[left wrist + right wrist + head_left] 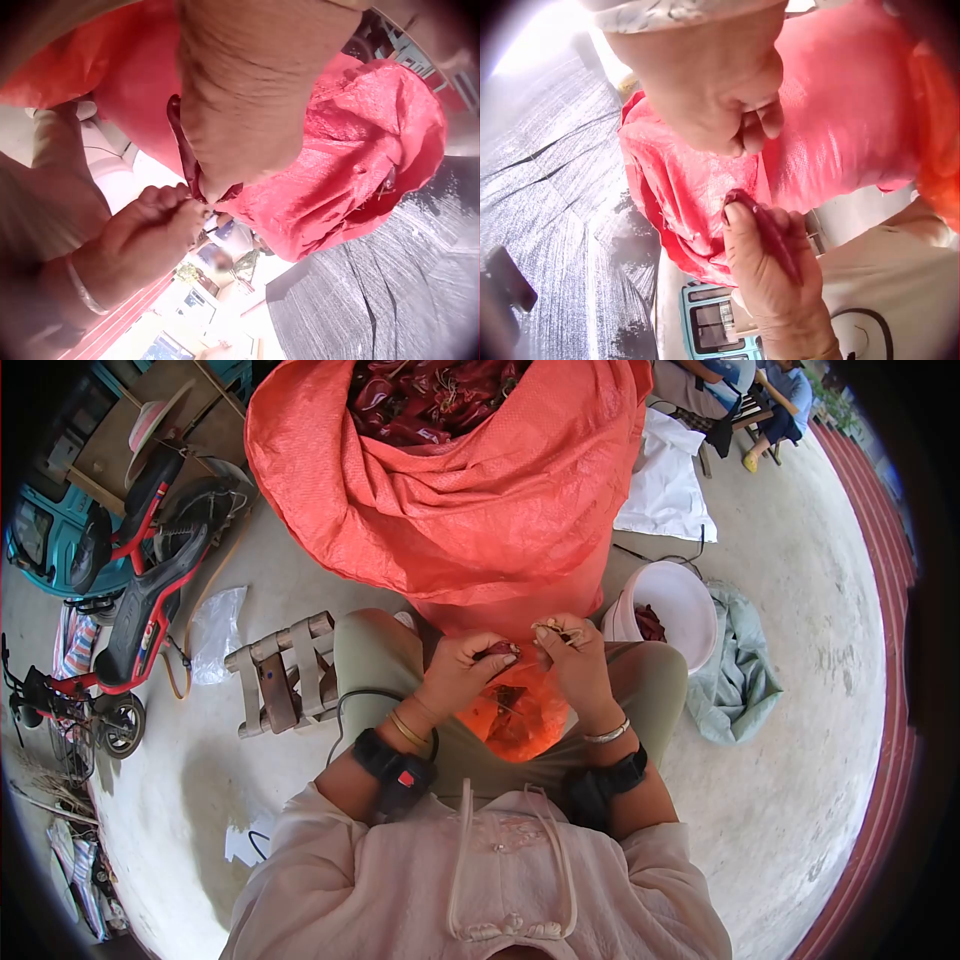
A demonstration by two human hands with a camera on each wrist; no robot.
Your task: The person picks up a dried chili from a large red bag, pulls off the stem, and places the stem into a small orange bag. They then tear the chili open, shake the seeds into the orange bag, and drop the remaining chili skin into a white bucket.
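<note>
My left hand (462, 668) holds a dark red dried chili pepper (771, 234) between thumb and fingers, its length lying along the palm. Close beside it, my right hand (580, 668) has its fingers curled, with a small brownish stem-like bit (548, 628) at the fingertips. Both hands are over an orange plastic bag (520, 735) between the knees, which has thin stalks inside. Just ahead stands a large red woven sack (470, 520), its rim rolled outward. Many red chili peppers (430, 405) fill its opening.
A white bucket (690, 610) with a few chilies stands right of the knees, beside a crumpled grey-green sack (738, 675). At left are a strapped folding stool (290, 675) and a red-black scooter (145, 615). People (782, 405) sit at the far right.
</note>
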